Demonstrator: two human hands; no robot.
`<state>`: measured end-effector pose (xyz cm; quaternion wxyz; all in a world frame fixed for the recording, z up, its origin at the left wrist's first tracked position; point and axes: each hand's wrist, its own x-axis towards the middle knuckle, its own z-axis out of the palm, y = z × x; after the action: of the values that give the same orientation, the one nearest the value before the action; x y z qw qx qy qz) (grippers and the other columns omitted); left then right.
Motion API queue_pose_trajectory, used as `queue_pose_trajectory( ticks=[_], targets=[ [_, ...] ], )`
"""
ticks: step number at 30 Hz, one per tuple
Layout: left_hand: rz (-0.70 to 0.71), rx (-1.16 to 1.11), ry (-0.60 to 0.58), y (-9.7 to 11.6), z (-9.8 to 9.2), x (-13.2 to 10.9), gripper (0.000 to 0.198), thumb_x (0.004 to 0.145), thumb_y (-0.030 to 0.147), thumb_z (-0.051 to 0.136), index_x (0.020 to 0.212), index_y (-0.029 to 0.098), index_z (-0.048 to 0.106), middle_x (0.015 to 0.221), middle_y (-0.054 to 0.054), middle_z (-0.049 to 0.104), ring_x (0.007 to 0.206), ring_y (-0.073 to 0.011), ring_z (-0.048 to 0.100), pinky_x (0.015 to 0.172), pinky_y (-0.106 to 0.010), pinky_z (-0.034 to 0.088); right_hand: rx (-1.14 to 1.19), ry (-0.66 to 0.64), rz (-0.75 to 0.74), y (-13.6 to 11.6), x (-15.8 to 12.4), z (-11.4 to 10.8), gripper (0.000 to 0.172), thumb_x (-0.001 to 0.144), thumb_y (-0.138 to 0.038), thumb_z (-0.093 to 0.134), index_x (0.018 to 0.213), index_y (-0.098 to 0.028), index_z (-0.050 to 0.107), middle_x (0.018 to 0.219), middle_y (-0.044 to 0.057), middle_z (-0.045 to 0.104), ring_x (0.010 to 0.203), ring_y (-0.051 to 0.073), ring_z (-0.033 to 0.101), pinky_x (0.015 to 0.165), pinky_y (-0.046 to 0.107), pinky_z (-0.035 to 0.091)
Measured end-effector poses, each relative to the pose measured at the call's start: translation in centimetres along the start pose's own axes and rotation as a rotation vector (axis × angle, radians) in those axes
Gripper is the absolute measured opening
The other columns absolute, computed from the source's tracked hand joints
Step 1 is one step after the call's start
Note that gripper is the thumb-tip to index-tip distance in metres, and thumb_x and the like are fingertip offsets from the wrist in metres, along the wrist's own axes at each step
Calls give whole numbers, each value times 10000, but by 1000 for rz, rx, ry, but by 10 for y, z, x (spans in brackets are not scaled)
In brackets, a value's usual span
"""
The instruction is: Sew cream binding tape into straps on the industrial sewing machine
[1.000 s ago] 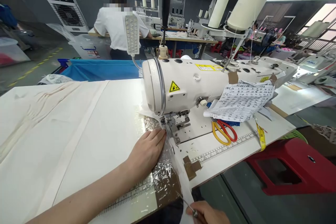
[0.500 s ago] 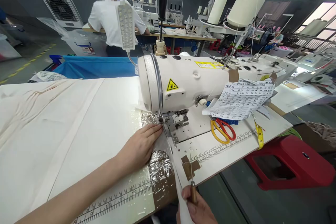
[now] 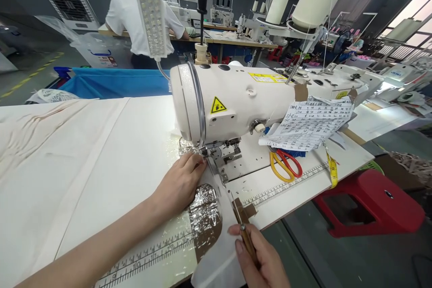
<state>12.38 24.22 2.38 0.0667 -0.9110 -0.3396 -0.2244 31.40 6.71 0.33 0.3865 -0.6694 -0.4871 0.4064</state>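
Note:
My left hand lies beside the needle area of a white sewing machine, its fingers bent together on the edge of a white fabric strip. The strip runs from under the presser foot toward me and droops over the table's front edge. My right hand is closed round the wooden handle of an awl. Its thin metal shaft points up and away, over the strip's right side. Shiny clear tape over brown tape covers the table left of the strip.
Red-and-yellow-handled scissors lie right of the needle, near a handwritten sheet and a yellow tape measure. Pale cloth spreads at left. A red stool stands at right. A person in white sits beyond.
My right hand has moved up slightly, and the awl now tilts to the left over the strip. The strip's near end has left my right hand and spreads leftward. My left fingers have bent more.

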Motion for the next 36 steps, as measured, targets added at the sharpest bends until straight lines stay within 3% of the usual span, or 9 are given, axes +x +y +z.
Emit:
queue_pose_trajectory(
  ticks=[7, 11, 15, 21, 28, 36],
  targets=[
    [73, -139, 52, -6, 0, -4, 354, 925, -7, 366, 1128, 58, 649, 1097, -145, 652, 1021, -250, 570, 883, -411, 584, -58, 50, -106, -9, 7, -1, 400, 979, -555, 502, 1107, -242, 715, 661, 11, 607, 586, 189, 562, 497, 230, 468],
    [35, -54, 56, -6, 2, -5, 368, 922, 9, 377, 1191, 55, 624, 1145, -165, 634, 1075, -297, 553, 844, -460, 576, -32, 2, -143, -14, 15, -2, 370, 987, -524, 503, 1132, -250, 705, 880, 58, 729, 792, 223, 674, 665, 257, 544],
    [10, -51, 104, -3, 1, -5, 356, 930, 25, 385, 1187, 83, 623, 1067, -142, 635, 989, -273, 558, 786, -422, 573, -27, -86, -135, -22, 24, -4, 329, 1004, -481, 472, 1166, -280, 674, 1120, 63, 734, 979, 220, 683, 850, 274, 518],
    [61, -128, 83, -3, 1, -7, 320, 922, 6, 393, 1127, 82, 626, 1051, -127, 650, 951, -239, 580, 783, -391, 561, -76, -126, -168, -28, 36, -6, 281, 1012, -387, 456, 1181, -273, 649, 1197, 66, 725, 1055, 217, 683, 883, 272, 527],
    [-7, -46, 58, -2, 0, -7, 369, 916, 47, 381, 1210, 62, 603, 1082, -171, 639, 1016, -293, 568, 815, -466, 570, -147, -156, -269, -39, 53, -4, 258, 1012, -297, 423, 1175, -221, 608, 1174, 87, 734, 1072, 220, 693, 902, 302, 531],
    [58, -120, 45, 0, -2, -7, 297, 949, 66, 380, 1118, 76, 624, 1075, -145, 648, 966, -242, 592, 771, -392, 569, -160, -188, -300, -45, 62, -1, 269, 1006, -291, 403, 1169, -206, 599, 1125, 90, 739, 982, 229, 699, 870, 339, 521]
  ],
)
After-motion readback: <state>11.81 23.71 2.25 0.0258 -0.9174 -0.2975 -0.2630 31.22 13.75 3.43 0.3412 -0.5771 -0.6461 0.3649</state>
